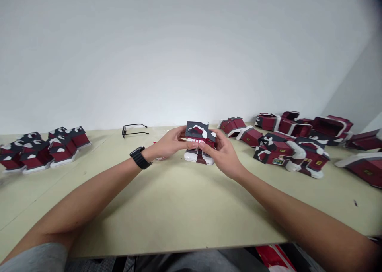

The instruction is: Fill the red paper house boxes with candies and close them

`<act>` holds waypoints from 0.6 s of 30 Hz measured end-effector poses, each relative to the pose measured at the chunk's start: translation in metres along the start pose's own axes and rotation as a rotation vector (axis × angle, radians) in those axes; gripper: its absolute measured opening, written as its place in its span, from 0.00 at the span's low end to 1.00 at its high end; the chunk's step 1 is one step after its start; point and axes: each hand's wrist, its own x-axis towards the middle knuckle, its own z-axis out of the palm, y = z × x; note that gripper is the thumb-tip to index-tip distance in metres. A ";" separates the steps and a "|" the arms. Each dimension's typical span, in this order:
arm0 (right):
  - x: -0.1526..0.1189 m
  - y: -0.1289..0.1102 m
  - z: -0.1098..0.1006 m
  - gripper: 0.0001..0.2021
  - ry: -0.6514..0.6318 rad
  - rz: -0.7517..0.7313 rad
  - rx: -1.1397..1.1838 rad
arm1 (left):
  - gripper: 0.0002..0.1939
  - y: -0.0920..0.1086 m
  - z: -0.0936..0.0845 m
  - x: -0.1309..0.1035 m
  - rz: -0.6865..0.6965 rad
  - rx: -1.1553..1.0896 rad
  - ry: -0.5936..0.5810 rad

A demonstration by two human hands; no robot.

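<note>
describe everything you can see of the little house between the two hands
The little house has a dark grey roof with white, snow-like patches, dark red parts, a red-and-white striped strip below the roof, and a thick white base with a dark band down its front. It looks like a painted model; its material is unclear. It stands upright, seemingly on the table. The left hand and right hand hold its sides, their thumbs covering part of the front.

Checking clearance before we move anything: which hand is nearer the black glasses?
Left. The left hand holds the small model house on its glasses-facing side, right of the glasses; the right hand is across the house, farther away.
</note>
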 end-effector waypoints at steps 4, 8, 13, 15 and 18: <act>0.000 0.001 0.001 0.26 -0.030 0.042 0.081 | 0.27 -0.003 -0.004 0.001 -0.012 0.035 -0.022; -0.001 0.001 -0.001 0.26 -0.065 0.065 0.005 | 0.32 0.000 -0.010 0.001 -0.050 0.139 -0.043; -0.002 0.009 -0.001 0.28 -0.124 0.146 -0.038 | 0.30 0.005 -0.013 0.000 0.017 0.412 -0.019; -0.002 0.013 -0.002 0.27 -0.151 0.152 -0.058 | 0.27 0.006 -0.015 -0.001 0.038 0.538 -0.009; -0.002 0.016 -0.003 0.25 -0.186 0.139 -0.093 | 0.27 0.008 -0.015 -0.002 0.068 0.637 0.001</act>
